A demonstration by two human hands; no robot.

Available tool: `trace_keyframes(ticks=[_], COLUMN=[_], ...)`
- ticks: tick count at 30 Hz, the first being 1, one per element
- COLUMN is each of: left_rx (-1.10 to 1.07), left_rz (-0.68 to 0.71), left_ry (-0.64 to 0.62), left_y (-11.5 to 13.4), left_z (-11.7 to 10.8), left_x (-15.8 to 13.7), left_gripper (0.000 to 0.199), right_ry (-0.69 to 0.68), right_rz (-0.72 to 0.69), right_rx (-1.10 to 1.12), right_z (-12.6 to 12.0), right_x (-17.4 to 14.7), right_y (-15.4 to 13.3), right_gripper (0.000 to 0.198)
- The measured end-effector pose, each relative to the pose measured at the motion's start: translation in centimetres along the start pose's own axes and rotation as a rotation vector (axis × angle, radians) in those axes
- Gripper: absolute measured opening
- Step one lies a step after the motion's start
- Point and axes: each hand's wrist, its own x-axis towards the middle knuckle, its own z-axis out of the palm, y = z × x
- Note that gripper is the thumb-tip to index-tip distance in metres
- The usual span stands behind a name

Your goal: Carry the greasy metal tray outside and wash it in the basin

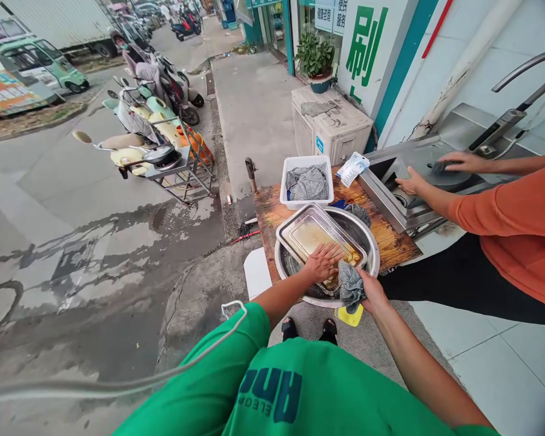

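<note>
A rectangular metal tray (306, 224) with brownish stains lies tilted across a round steel basin (376, 257). My left hand (322, 263) rests flat on the tray's stained face, fingers spread. With my right hand (371, 290) I grip a wet grey cloth (350, 284) at the tray's near right corner, over the basin's rim. Part of the basin's inside is hidden by the tray and my hands.
A wooden table (272, 212) holds the basin, a white tub (284, 195) of grey cloths and a white packet (353, 168). At right, a co-worker in an orange top (518, 200) scrubs in a steel sink (390, 197). A yellow object (350, 316) shows below the basin.
</note>
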Motion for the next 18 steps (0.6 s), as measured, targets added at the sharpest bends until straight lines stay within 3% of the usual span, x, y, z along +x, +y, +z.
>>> trace_keyframes(ticks=[6, 12, 18], left_rx=[0.008, -0.005, -0.096], left_rz=[0.081, 0.112, 0.12], left_ry=[-0.082, -0.077, -0.125], left_y=[-0.5, -1.5, -2.3], left_z=[0.8, 1.8, 1.3], left_x=[1.6, 1.5, 1.8], left_gripper=[0.058, 0.057, 0.053], right_ry=[0.002, -0.061, -0.165], right_rz=[-0.015, -0.054, -0.302], right_rx=[-0.038, -0.185, -0.536], right_z=[-1.4, -2.0, -1.6], right_x=[0.2, 1.0, 2.2], right_y=[0.1, 0.8, 0.8], right_gripper=[0.025, 0.035, 0.048])
